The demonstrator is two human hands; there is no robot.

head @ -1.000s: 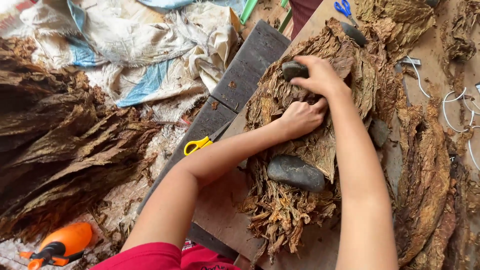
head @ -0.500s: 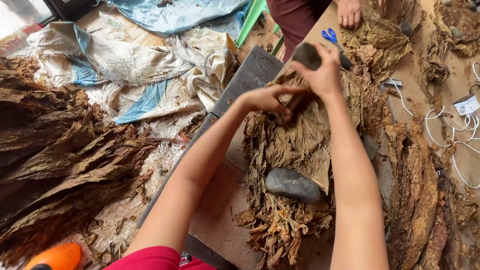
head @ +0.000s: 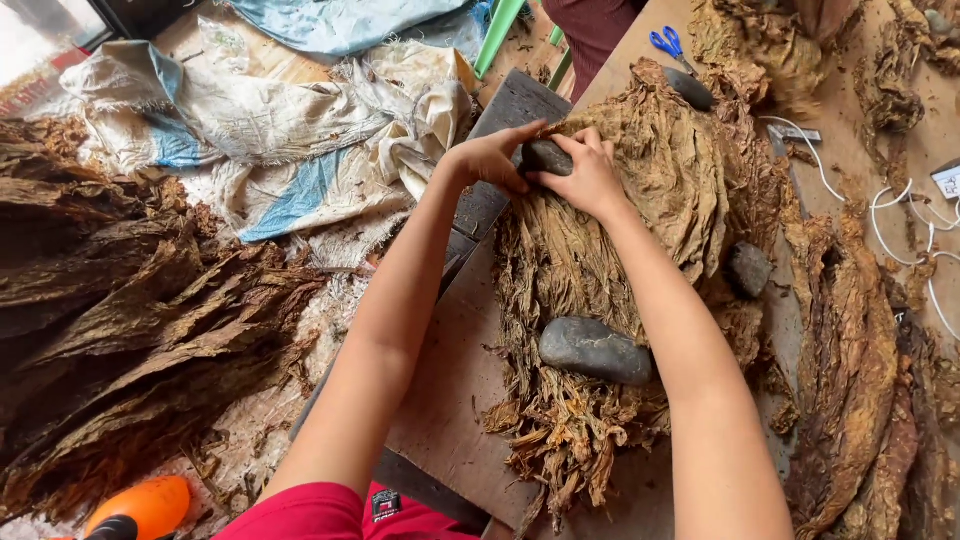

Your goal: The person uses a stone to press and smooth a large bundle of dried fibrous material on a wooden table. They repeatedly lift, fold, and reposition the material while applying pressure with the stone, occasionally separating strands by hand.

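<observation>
Both hands on one dark stone point(head: 545, 157) atop the leaf pile point(head: 620, 260): left hand point(head: 490, 155) fingers spread flat, right hand point(head: 590, 175) fingers curled over it, stone mostly hidden.

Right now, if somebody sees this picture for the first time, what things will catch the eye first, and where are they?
The eye goes first to both hands, the left hand and the right hand, meeting on a small dark stone at the far end of a stack of dried brown leaves on the wooden table. A larger grey stone lies on the near part of the stack. Blue scissors lie at the table's far edge.
</observation>
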